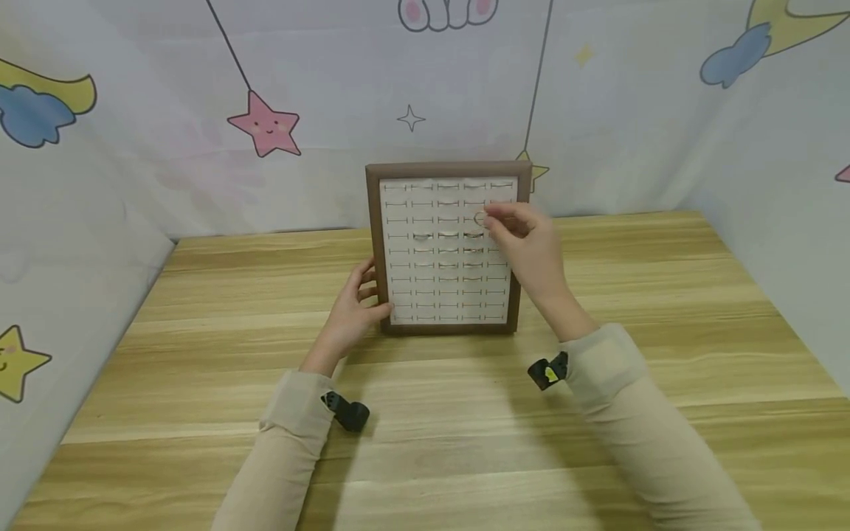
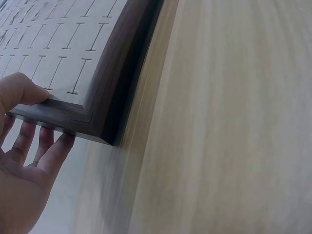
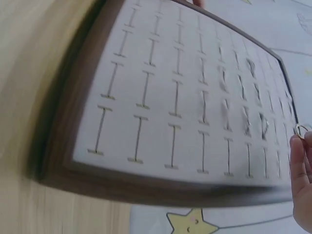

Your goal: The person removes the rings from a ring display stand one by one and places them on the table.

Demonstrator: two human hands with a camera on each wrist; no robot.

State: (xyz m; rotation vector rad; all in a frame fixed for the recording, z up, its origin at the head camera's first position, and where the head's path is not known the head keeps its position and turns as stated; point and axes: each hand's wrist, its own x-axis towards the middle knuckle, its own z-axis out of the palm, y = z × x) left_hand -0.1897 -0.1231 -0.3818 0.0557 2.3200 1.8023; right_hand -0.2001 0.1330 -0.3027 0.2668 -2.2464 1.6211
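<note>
A ring display board (image 1: 438,295) with a brown frame and white slotted face stands upright on the table. Several rings (image 1: 448,236) sit in slots of its middle columns. My left hand (image 1: 350,310) grips the frame's lower left edge, thumb on the front and fingers behind, as the left wrist view shows too. Between thumb and fingertips my right hand (image 1: 531,243) pinches a thin ring (image 1: 479,218), held up close to the board's upper right part. The right wrist view shows that ring (image 3: 301,130) at its right edge; whether it touches the board I cannot tell.
The wooden table (image 1: 212,383) spreads out around the board. Behind it hangs a pale cloth (image 1: 332,74) printed with stars and clouds, with further cloth at both sides. A small black wrist camera (image 1: 348,413) sits at the left cuff, another (image 1: 547,371) at the right.
</note>
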